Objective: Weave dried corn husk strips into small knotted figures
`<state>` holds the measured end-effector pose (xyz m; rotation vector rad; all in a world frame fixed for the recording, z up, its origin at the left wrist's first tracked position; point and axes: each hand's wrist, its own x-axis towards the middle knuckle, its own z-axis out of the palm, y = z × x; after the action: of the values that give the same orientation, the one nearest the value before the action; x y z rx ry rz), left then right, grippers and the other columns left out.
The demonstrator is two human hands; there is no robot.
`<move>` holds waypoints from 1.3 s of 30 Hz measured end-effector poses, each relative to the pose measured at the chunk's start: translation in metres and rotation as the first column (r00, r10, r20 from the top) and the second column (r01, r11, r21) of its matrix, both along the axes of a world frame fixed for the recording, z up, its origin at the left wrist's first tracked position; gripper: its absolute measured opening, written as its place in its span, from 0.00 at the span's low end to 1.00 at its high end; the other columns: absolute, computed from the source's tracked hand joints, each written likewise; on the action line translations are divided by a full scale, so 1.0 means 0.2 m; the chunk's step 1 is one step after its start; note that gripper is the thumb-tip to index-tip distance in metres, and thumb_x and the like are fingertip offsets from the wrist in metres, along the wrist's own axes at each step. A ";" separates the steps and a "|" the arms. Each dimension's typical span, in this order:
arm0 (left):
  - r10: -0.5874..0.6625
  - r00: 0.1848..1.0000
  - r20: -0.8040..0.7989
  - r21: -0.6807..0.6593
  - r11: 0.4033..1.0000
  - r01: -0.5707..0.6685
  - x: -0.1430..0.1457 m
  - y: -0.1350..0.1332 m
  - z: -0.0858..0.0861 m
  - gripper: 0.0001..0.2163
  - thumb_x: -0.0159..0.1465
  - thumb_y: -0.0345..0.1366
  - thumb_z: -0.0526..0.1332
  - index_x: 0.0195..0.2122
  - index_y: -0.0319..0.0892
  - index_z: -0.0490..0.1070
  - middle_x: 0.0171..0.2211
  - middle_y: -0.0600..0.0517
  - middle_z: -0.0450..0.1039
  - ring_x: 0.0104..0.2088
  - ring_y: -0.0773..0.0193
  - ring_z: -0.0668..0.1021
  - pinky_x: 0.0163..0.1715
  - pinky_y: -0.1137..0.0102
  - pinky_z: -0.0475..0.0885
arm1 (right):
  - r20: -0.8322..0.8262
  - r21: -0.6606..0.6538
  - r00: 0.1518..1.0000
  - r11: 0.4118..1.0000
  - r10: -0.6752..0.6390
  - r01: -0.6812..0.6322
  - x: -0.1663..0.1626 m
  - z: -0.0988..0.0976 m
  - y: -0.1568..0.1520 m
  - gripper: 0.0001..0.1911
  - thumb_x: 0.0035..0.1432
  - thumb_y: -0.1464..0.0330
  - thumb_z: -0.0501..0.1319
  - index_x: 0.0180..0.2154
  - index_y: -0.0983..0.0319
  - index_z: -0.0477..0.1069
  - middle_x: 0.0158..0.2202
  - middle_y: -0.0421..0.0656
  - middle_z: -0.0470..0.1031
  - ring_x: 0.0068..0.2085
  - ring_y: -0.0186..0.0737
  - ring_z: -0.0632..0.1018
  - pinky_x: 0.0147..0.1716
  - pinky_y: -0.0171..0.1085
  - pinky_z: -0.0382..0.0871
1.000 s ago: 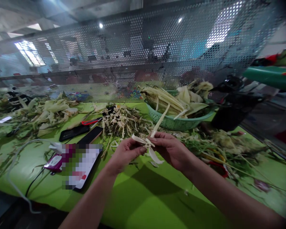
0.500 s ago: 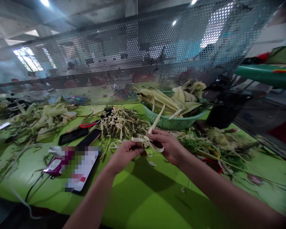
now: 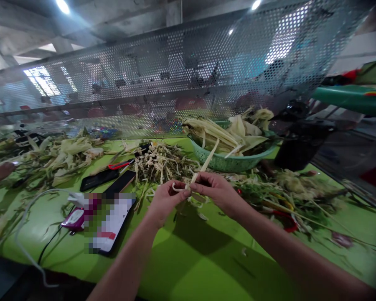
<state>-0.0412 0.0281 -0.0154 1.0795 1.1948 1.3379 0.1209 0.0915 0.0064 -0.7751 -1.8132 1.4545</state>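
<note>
Where right hand (image 3: 217, 193) pinches, husk strip (image 3: 208, 161), jutting beyond

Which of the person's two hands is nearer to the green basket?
Right. The right hand is on the near side of the green basket, just below it in the picture; the left hand is farther off, toward the left. Neither touches it.

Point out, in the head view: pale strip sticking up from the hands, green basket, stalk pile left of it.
Pale strip (image 3: 206, 161): head view, midway along its exposed length.
Green basket (image 3: 233, 162): head view, front wall.
Stalk pile (image 3: 158, 162): head view, middle.
</note>
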 end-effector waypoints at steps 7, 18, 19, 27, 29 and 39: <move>-0.042 0.999 0.011 0.001 0.999 0.042 0.01 0.00 0.01 0.12 0.54 0.41 0.66 0.34 0.38 0.74 0.31 0.51 0.73 0.31 0.69 0.71 0.33 0.74 0.66 | 0.052 0.059 0.996 0.996 -0.066 0.063 0.00 -0.01 0.01 0.15 0.54 0.59 0.61 0.25 0.63 0.67 0.22 0.35 0.62 0.26 0.31 0.63 0.27 0.32 0.55; 0.015 0.973 0.231 -0.126 0.992 0.014 0.01 -0.01 0.01 0.10 0.51 0.39 0.68 0.30 0.39 0.72 0.24 0.56 0.70 0.24 0.72 0.72 0.26 0.78 0.67 | 0.054 0.269 0.959 0.929 -0.278 0.254 0.17 0.11 0.11 0.15 0.53 0.57 0.62 0.28 0.63 0.71 0.24 0.37 0.67 0.27 0.33 0.66 0.29 0.33 0.59; 0.020 0.964 0.264 -0.133 0.991 0.015 0.01 -0.02 0.01 0.10 0.50 0.38 0.68 0.31 0.39 0.72 0.23 0.57 0.70 0.24 0.73 0.73 0.25 0.79 0.67 | 0.076 0.336 0.951 0.906 -0.299 0.258 0.20 0.12 0.11 0.14 0.54 0.58 0.61 0.29 0.63 0.72 0.25 0.38 0.68 0.28 0.34 0.67 0.30 0.34 0.60; 0.150 0.885 0.441 -0.198 0.978 -0.067 -0.02 -0.07 0.09 0.10 0.49 0.30 0.68 0.33 0.41 0.72 0.26 0.58 0.74 0.23 0.73 0.76 0.23 0.82 0.71 | 0.252 0.635 0.755 0.692 -0.606 0.344 0.70 0.19 -0.01 0.11 0.56 0.63 0.59 0.38 0.62 0.74 0.34 0.43 0.75 0.34 0.39 0.74 0.35 0.37 0.65; 0.169 0.873 0.457 -0.200 0.976 -0.084 -0.02 -0.08 0.10 0.10 0.49 0.29 0.67 0.34 0.41 0.72 0.26 0.57 0.75 0.23 0.72 0.77 0.22 0.82 0.71 | 0.418 0.539 0.710 0.784 -0.567 0.308 0.80 0.16 -0.07 0.12 0.57 0.62 0.58 0.36 0.62 0.74 0.31 0.42 0.76 0.31 0.39 0.74 0.33 0.36 0.65; 0.167 0.856 0.490 -0.151 0.983 -0.105 -0.03 -0.09 0.10 0.12 0.46 0.31 0.70 0.32 0.39 0.73 0.26 0.57 0.75 0.23 0.72 0.77 0.24 0.82 0.72 | 0.672 0.725 0.287 0.686 -0.683 -0.065 0.75 -0.12 -0.18 0.15 0.47 0.78 0.53 0.38 0.63 0.69 0.39 0.47 0.71 0.41 0.44 0.71 0.39 0.38 0.61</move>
<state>-0.0468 0.0106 0.0049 0.5134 0.9510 1.5180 0.2701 0.0563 -0.0167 -1.6874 -2.4597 -0.1918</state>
